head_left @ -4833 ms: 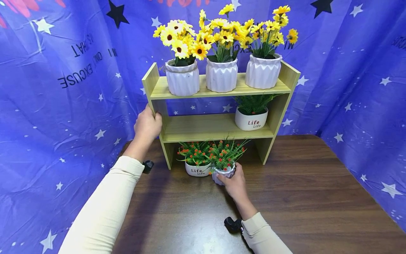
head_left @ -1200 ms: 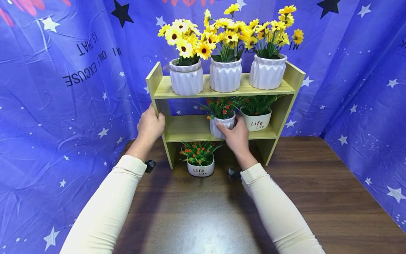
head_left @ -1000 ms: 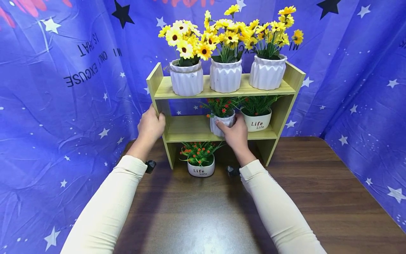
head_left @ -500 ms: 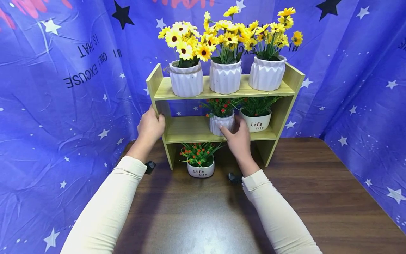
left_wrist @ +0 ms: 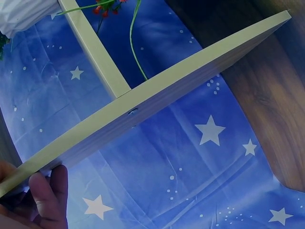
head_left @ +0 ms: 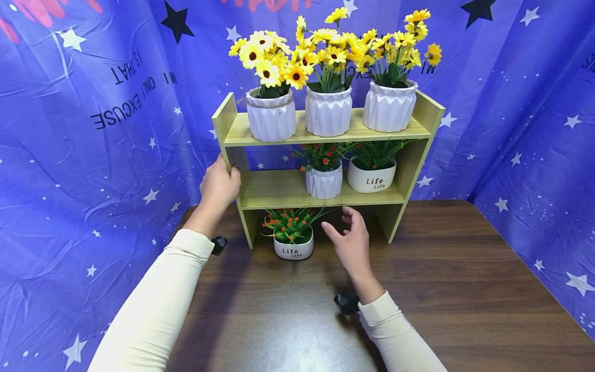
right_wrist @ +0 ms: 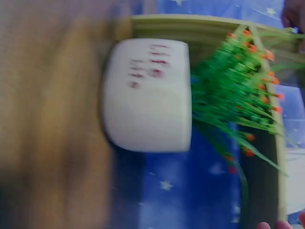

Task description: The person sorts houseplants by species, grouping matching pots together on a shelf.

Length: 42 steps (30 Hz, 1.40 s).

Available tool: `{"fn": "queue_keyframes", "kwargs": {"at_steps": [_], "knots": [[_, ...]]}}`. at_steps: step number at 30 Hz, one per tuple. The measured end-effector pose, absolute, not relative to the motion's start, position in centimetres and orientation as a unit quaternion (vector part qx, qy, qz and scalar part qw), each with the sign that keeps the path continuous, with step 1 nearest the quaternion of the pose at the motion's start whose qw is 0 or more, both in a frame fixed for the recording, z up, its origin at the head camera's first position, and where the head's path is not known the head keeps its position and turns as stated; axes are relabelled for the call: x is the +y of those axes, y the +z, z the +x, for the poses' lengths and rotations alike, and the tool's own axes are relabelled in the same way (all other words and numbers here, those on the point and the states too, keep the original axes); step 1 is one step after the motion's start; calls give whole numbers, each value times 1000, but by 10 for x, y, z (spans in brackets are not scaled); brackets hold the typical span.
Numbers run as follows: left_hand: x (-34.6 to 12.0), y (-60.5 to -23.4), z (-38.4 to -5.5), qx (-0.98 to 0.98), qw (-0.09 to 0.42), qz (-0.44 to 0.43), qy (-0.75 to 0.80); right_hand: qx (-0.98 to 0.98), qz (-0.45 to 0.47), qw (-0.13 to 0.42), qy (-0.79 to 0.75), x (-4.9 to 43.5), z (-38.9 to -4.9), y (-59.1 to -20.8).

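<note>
My left hand grips the left side panel of the wooden shelf; in the left wrist view its fingers curl round the panel's edge. My right hand is in the air before the lower opening, fingers loosely bent, holding nothing. Above it, a ribbed white pot with red-flowered greenery stands on the middle board, left of a white "Life" pot with green grass. A second "Life" pot with orange-dotted greenery sits on the table under the shelf, left of my right hand; the right wrist view shows it blurred.
Three ribbed white pots, the left, middle and right, stand on the top board with yellow flowers. The brown table extends in front and to the right. A blue star-printed curtain surrounds the back and sides.
The ribbed pot with red flowers went from the table up onto the middle board. My right hand then let go of it and drew back down. My left hand kept its hold.
</note>
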State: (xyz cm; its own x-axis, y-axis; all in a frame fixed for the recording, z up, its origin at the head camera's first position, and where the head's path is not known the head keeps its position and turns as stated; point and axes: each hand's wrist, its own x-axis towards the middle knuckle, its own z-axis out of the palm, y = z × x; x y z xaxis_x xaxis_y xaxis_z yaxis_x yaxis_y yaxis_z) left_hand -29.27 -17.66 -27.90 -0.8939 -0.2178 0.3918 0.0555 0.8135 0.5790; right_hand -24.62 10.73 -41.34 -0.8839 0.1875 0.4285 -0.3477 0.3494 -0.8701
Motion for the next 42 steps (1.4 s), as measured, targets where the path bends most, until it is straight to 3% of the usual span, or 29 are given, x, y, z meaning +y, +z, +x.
{"fn": "queue_keyframes", "kwargs": {"at_steps": [12, 26, 42], "knots": [[-176, -282, -293, -924, 226, 44, -304, -836, 50, 127, 531, 82, -256, -476], [-178, -282, -293, -925, 225, 50, -302, -820, 42, 86, 564, 59, -269, -491], [-178, -281, -295, -923, 230, 44, -305, -800, 30, 93, 591, 49, -271, -493]]}}
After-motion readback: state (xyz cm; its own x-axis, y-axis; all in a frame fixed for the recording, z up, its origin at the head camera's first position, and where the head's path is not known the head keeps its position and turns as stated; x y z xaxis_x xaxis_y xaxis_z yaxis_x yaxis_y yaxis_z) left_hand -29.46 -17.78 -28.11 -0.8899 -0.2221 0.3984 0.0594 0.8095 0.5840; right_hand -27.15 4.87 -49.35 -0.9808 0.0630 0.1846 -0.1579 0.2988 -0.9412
